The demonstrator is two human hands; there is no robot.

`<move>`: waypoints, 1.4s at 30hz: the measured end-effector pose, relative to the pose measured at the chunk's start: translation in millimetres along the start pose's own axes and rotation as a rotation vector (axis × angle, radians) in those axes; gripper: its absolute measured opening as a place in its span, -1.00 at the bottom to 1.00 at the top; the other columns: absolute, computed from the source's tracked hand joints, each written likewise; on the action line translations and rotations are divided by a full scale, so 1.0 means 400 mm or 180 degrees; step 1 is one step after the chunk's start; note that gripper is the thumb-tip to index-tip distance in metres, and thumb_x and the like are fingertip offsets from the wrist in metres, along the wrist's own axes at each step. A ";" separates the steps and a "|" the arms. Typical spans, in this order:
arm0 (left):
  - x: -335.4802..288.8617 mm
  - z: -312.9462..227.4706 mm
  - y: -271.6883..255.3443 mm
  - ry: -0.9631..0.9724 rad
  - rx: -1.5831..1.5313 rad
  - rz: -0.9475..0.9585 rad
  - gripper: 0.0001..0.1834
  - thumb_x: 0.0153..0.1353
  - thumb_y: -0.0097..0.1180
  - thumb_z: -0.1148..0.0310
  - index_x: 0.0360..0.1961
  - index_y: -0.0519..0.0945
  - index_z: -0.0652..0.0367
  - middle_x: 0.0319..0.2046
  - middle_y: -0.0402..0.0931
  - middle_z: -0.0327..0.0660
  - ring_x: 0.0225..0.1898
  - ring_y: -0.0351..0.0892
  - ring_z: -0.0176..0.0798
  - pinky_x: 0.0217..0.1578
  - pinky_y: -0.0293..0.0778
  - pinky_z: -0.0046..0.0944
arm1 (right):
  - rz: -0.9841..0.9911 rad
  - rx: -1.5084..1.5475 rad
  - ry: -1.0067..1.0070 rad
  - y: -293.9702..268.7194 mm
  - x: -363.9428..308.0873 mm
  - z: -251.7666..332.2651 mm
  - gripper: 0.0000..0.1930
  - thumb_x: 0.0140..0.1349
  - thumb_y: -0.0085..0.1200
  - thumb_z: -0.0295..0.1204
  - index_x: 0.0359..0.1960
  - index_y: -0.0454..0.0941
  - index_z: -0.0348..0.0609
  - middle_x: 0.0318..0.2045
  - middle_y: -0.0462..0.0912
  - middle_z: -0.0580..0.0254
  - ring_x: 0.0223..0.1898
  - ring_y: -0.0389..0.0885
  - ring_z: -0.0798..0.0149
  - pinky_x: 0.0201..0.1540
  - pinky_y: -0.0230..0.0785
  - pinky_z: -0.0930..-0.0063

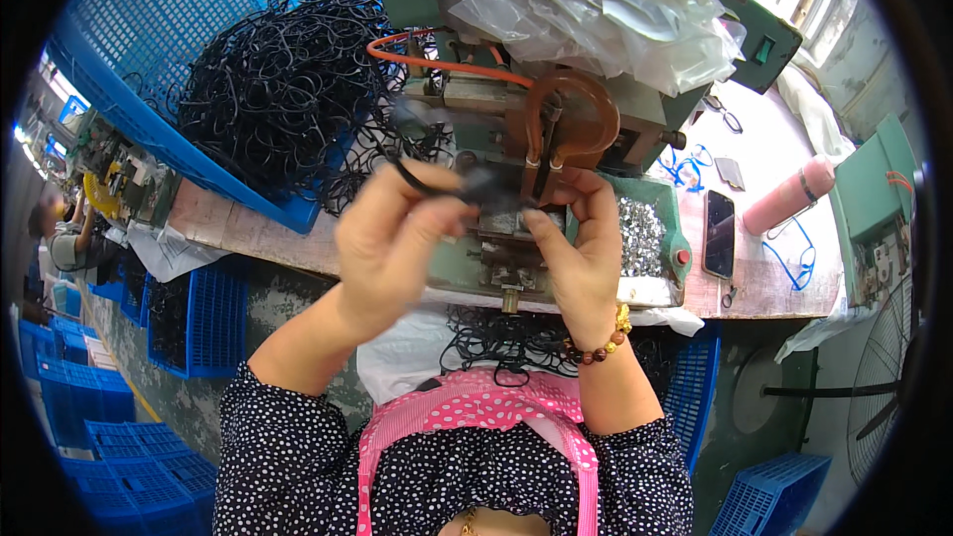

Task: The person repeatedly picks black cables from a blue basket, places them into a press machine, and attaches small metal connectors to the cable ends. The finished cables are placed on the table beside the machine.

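My left hand (392,238), somewhat blurred, pinches a black cord (422,179) just left of the bench machine's working head. Across from it, my right hand (586,248) has its thumb and fingers bent together at the foot of a copper-coloured loop (608,114). What lies between those right fingertips is hidden or too small to name. Dark blurred material stretches between the two hands over a metal fixture (509,273). To the upper left, a blue basket (149,109) holds a tangled heap of black cords (283,99), some spilling toward the machine.
Crumpled clear plastic bags (606,15) hang over the machine. Small shiny pieces fill a green tray (640,238) beside my right hand. A phone (719,233) and a pink bottle (791,196) are on the right of the table. More black cords (506,342) lie across my lap.
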State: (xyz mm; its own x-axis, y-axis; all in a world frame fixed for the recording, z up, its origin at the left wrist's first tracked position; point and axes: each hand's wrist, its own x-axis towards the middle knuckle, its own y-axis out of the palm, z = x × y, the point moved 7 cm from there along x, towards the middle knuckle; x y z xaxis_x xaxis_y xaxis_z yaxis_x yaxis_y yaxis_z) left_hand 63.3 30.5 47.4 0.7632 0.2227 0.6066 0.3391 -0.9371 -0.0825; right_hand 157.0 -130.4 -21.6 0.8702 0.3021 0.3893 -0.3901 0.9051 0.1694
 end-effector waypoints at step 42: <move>-0.040 0.231 -0.278 0.0392 0.3397 -0.0374 -0.89 0.25 0.20 0.48 -0.20 0.62 0.18 -0.23 0.57 -0.07 -0.17 0.59 0.04 -0.17 0.55 -0.04 | -0.0960 -0.2492 -0.0408 -0.322 -0.077 -0.128 -0.93 0.35 0.11 -0.62 -0.18 0.59 -0.28 -0.30 0.62 0.18 -0.25 0.59 0.28 -0.15 0.46 0.40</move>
State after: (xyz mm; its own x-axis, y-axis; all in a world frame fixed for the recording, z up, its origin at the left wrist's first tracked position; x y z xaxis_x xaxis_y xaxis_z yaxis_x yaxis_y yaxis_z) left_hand 64.4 155.9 -26.1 0.6542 0.2116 0.7261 0.7563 -0.1805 -0.6288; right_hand 195.7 -240.9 -101.8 0.8441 0.0211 0.5357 0.2152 0.9018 -0.3747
